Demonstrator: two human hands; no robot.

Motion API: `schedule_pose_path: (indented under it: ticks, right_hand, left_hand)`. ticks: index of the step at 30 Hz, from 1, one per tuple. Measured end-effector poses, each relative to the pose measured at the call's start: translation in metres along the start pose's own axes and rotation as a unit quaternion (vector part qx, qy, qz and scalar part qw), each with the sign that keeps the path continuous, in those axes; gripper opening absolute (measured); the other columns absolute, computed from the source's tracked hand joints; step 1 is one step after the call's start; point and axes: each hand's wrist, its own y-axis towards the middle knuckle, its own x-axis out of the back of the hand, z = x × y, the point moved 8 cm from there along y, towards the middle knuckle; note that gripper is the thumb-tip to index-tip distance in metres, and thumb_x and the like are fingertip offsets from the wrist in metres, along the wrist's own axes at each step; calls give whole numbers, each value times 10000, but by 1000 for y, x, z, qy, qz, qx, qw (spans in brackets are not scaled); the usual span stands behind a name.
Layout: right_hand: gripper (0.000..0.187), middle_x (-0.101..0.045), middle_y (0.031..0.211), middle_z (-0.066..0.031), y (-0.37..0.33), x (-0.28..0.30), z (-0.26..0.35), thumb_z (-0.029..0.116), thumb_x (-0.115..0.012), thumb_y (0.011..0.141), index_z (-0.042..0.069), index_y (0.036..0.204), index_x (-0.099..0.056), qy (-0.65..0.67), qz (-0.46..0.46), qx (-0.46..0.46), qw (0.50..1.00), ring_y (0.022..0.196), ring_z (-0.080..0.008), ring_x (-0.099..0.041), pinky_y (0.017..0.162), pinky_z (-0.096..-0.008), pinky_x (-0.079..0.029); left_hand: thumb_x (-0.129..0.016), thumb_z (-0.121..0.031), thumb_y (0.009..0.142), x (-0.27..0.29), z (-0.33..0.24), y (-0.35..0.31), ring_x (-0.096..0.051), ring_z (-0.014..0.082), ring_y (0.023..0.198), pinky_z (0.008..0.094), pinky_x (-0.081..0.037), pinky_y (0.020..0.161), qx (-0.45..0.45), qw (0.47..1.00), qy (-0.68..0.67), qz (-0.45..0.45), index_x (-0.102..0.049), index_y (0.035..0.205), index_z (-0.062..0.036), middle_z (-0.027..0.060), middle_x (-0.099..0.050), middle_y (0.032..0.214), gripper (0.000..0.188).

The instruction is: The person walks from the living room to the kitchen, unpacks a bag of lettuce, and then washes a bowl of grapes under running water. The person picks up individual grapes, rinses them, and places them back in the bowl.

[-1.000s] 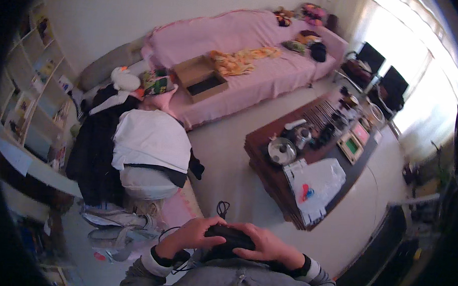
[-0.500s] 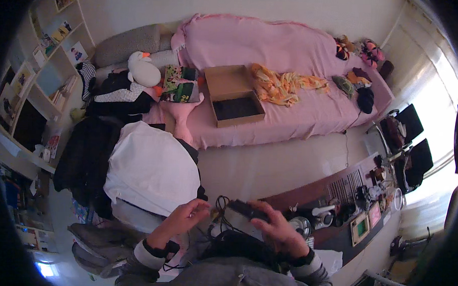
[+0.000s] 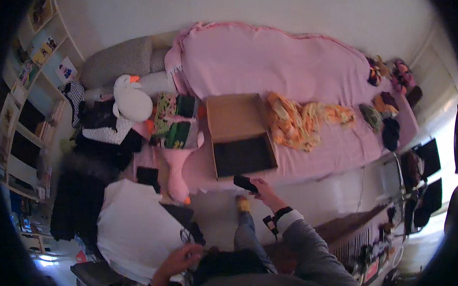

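My right hand (image 3: 264, 191) reaches forward, closed on a dark oblong object (image 3: 244, 183), just off the near edge of an open cardboard box (image 3: 214, 157) with a dark inside. What kind of object it is cannot be made out. Beside my right wrist hangs a small black block (image 3: 270, 224) on a thin cord. My left hand (image 3: 180, 261) is low, near the right edge of a white cloth (image 3: 130, 230). Its fingers look bent and blurred, so whether they hold anything cannot be told. A dark thin loop (image 3: 185, 236) shows just above them.
The box stands on a pink-covered sofa (image 3: 309, 163), next to an orange patterned cloth (image 3: 295, 125). Left of it are a pink plush (image 3: 176, 174), a patterned cushion (image 3: 164, 125) and a white plush goose (image 3: 132, 99). A cluttered desk (image 3: 347, 228) is at the right; my foot (image 3: 243, 204) is on the floor.
My right hand has carried the dark object forward, from near my body to the box. The left hand has dropped lower in view. My view has shifted nearer the sofa, and my leg now shows.
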Motion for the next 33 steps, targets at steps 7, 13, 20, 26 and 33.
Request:
schedule_pose_path:
  ticks: [7,13,20,26,33]
  right_hand:
    - [513,-611,917,-65,209,22,-2,465,-648,791,99,1134,-537,-214,-53,-95,971,654,-167,-627,519,-284,-459]
    - [485,-632,988,-100,270,37,-7,456,-629,785,103,1113,-575,-406,-1,-134,904,781,-251,-635,678,-380,-514]
    - [602,-446,1221,-268,338,102,150,392,-584,800,47,1260,-405,-616,-273,226,703,1113,-432,-449,930,-503,-391]
    - [639,-512,1225,-229,431,175,214,474,-547,801,39,1257,-446,-513,-349,196,759,1150,-386,-472,972,-451,-365]
    - [505,-635,977,-233,450,185,184,420,-498,868,7,1153,-553,-586,-242,67,770,951,-366,-610,830,-426,-469]
  left_hand:
    - [-542,-282,927,-21,22,110,-557,276,1088,410,-488,883,3,993,-120,-1,-386,1358,-114,132,-553,1190,488]
    - [-495,-233,955,-14,9,144,-581,241,1036,382,-493,863,121,984,-112,-59,-463,1272,-66,123,-586,1114,360]
    - [-513,-252,947,2,-5,180,-592,223,1017,361,-491,846,149,970,-163,-102,-517,1204,-45,125,-594,1099,330]
    - [-515,-237,946,-1,3,198,-600,207,985,341,-492,821,148,974,-138,-99,-533,1194,-44,116,-600,1063,314]
    - [-542,-228,923,15,24,224,-565,207,1044,338,-451,889,171,957,-230,-38,-515,1209,-36,105,-582,1140,346]
